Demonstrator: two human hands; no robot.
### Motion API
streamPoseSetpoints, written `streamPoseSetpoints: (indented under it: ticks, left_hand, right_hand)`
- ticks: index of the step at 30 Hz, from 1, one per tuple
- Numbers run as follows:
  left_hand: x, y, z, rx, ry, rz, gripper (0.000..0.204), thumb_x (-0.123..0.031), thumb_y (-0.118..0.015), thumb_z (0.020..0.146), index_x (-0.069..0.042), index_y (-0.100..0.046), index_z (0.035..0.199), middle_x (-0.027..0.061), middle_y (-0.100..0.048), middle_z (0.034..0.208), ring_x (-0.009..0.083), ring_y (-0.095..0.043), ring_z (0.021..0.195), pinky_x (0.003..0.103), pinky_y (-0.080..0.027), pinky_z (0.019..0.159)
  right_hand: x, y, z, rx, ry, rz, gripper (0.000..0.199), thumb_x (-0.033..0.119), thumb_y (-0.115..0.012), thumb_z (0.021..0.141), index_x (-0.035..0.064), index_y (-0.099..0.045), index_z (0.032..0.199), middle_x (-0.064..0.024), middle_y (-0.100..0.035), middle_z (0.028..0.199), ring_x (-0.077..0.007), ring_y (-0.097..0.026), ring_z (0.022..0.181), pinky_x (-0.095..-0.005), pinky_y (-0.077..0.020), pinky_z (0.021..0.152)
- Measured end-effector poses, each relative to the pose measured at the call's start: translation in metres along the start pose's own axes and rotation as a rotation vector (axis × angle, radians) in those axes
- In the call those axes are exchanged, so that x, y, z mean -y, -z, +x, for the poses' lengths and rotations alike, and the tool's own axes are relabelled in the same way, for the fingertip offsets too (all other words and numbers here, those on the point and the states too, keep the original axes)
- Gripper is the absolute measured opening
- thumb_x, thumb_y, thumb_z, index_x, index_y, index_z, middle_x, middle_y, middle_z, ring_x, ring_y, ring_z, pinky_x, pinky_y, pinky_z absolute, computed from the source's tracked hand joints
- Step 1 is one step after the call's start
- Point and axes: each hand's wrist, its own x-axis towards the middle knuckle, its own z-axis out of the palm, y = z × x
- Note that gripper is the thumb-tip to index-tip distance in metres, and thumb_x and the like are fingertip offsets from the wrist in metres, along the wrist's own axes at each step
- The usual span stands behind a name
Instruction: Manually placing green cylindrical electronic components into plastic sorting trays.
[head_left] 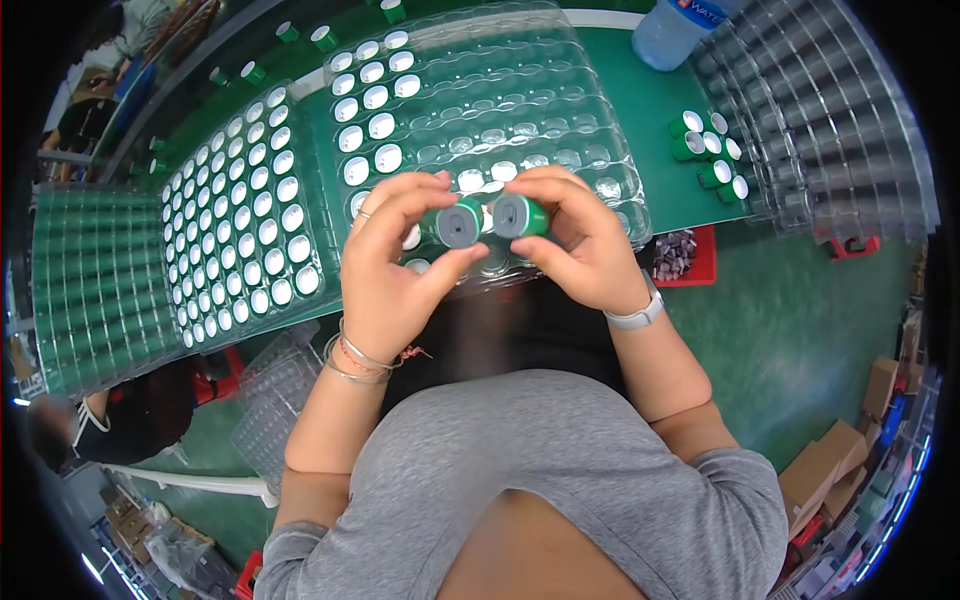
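Note:
Between thumb and fingers, my left hand (392, 240) grips a short green cylinder (459, 226) with a dark grey end turned up. Beside it my right hand (583, 240) pinches a like green cylinder (511, 215), its grey end also facing me. The two cylinders are held side by side, a small gap apart. Both hands are over the near edge of a clear plastic tray (560, 90). White-topped cylinders (375, 97) fill pockets along the tray's left side, and a few more sit in its near row, partly hidden by my hands.
A tray of white-topped cylinders (242, 217) lies to the left. Stacked clear trays (840, 110) stand at the right, near loose green cylinders (713, 146). A water bottle (680, 30) is at the back. Below the table edge sits a red bin (704, 262) of small parts.

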Motion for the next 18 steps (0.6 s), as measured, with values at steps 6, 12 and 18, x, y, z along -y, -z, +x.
streamPoseSetpoints:
  ticks: [6, 12, 18]
  left_hand:
    - [0.022, 0.011, -0.002, -0.054, 0.431, -0.735, 0.046, 0.005, -0.069, 0.085, 0.004, -0.05, 0.127, 0.0103, -0.056, 0.122, 0.0191, -0.06, 0.111, 0.033, -0.053, 0.094]
    - [0.032, 0.007, -0.003, 0.015, 0.349, -0.67, 0.049, 0.008, -0.067, 0.084, 0.002, -0.048, 0.128, 0.0119, -0.054, 0.124, 0.0206, -0.059, 0.115, 0.033, -0.052, 0.097]
    - [0.037, 0.008, -0.004, 0.122, 0.282, -0.707, 0.045, 0.011, -0.066, 0.084, 0.002, -0.05, 0.125, 0.0132, -0.054, 0.127, 0.0221, -0.057, 0.119, 0.032, -0.049, 0.1]
  right_hand:
    - [-0.001, 0.0, 0.004, -0.051, -0.032, -0.074, 0.046, -0.006, -0.068, 0.083, -0.0024, -0.056, 0.127, -0.0097, -0.048, 0.123, -0.0174, -0.051, 0.115, -0.0305, -0.0426, 0.098]
    - [0.009, -0.009, 0.008, -0.112, -0.171, -0.051, 0.038, -0.005, -0.071, 0.08, -0.0015, -0.061, 0.117, -0.0064, -0.053, 0.115, -0.0127, -0.055, 0.097, -0.0246, -0.0457, 0.076]
    - [0.016, -0.02, 0.016, -0.101, 0.028, -0.321, 0.047, 0.0, -0.073, 0.077, 0.0039, -0.064, 0.123, -0.0062, -0.057, 0.109, -0.0134, -0.056, 0.091, -0.0244, -0.0447, 0.067]
